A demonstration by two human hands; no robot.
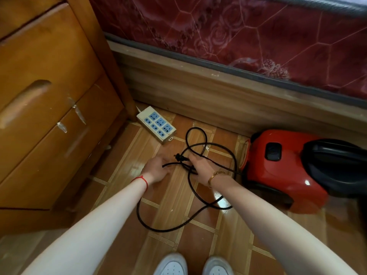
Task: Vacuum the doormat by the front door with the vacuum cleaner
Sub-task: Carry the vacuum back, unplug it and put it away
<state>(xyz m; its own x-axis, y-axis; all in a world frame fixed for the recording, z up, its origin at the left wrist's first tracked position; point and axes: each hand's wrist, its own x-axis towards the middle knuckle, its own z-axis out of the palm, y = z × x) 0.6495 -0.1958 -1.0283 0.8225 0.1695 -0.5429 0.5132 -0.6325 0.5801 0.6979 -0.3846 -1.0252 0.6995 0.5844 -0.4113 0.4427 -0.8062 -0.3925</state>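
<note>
Both your hands are down at the tangled cord (200,147) on the floor (198,235), in front of the strip (156,125). Left hand (156,168) curls around a cord end near the plug (179,157); right hand (200,165) lies on the loops with fingers loosely bent, and whether it actually pinches cord I can't tell. Vacuum (282,169) sits right of the cord, against the bed frame (218,92). Doormat and door aren't in view.

Step looks like: free the plug, get it into the strip. Judgement only.

To do it well:
- Hold the plug body, not the cord.
- Shake out the crossing loops first, so nothing knots when you roll the vacuum off.
- Strip lies loose and angled by the cabinet (49,96); pin it with the other hand while pushing in, or it likely slides.
- Match prongs to a blue socket and push straight.
- Keep slack clear of your shoes (172,264).
</note>
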